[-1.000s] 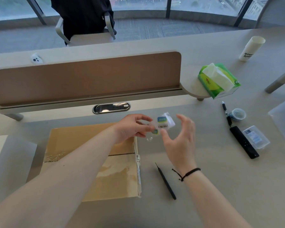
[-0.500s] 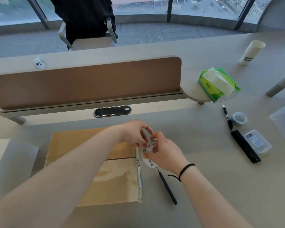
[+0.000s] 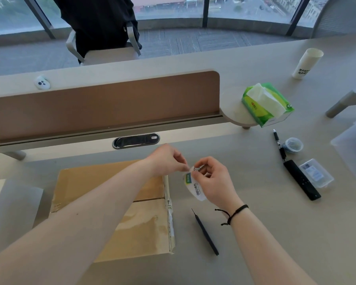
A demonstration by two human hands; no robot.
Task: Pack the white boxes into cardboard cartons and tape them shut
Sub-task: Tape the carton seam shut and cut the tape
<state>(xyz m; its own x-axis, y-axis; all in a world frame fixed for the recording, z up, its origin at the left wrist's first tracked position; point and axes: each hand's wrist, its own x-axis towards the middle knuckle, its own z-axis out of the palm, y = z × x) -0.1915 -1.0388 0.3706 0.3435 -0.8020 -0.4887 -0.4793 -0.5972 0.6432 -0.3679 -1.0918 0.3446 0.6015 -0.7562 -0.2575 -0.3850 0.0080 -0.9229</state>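
Thin black pointed tool (image 3: 205,232) lies on the grey desk (image 3: 275,233), nearest, just right of the closed brown cardboard carton (image 3: 132,219). Above it, right hand (image 3: 213,179) grips a small white package with green label (image 3: 193,187), fingers curled round it; left hand (image 3: 167,161) pinches its top edge at the fingertips. Package is held off the desk, beside the carton's right edge. Further right: black remote (image 3: 301,179), black pen (image 3: 278,144). Further back: green tissue pack (image 3: 266,104), white paper cup (image 3: 306,63).
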